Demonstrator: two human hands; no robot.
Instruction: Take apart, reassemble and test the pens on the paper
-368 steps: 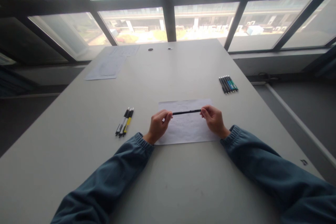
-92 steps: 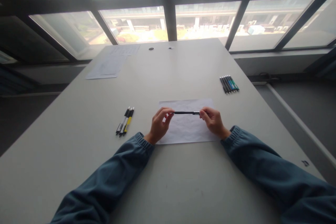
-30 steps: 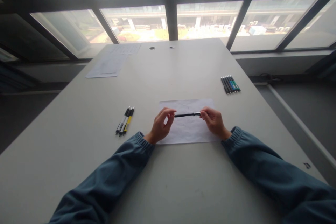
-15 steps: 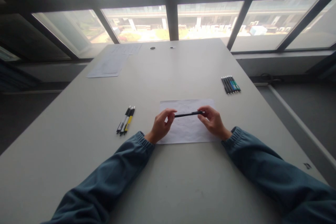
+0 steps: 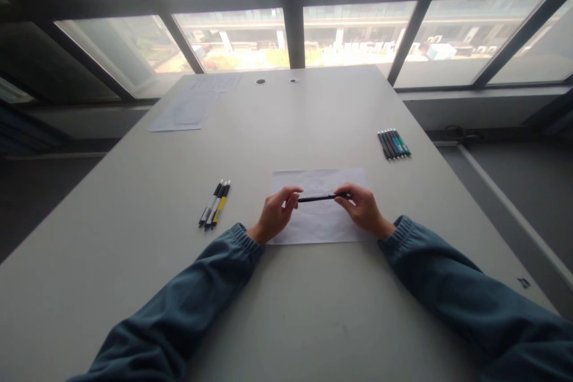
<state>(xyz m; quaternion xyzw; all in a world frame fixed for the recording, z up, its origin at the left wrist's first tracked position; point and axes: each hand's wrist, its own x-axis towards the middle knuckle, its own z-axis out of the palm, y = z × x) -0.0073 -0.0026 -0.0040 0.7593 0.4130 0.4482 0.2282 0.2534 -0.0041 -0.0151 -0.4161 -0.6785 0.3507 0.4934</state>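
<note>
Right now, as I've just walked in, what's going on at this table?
A person is holding a dark pen over a sheet of paper. The right hand grips one end; the left hand is at the other, though whether it is pinching is hard to tell. Three pens lie together to the person's left, a row of pens lies farther off to the right, and more papers lie at the far left.
</note>
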